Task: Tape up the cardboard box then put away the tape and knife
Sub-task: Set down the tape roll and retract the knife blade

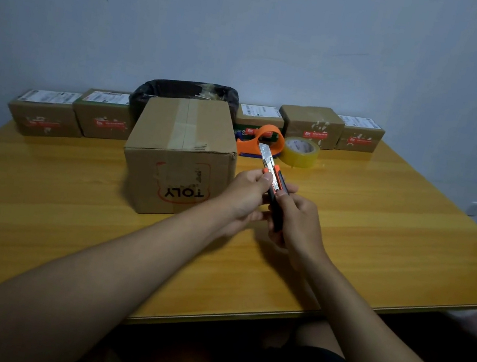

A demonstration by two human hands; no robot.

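Observation:
A brown cardboard box (180,155) with "TOLY" printed upside down stands mid-table, a strip of clear tape running along its top seam. Both hands hold an orange-and-black utility knife (272,180) just right of the box, its silver blade extended away from me. My left hand (244,196) grips the knife near the blade end, thumb on the slider. My right hand (296,222) holds the handle's rear. A roll of clear yellowish tape (300,152) lies behind the knife, beside an orange tape dispenser (264,144).
Several small taped parcels (45,113) line the wall at the back of the wooden table (379,236). A bin with a black bag (182,94) sits behind the box. The table's front edge runs near my forearms.

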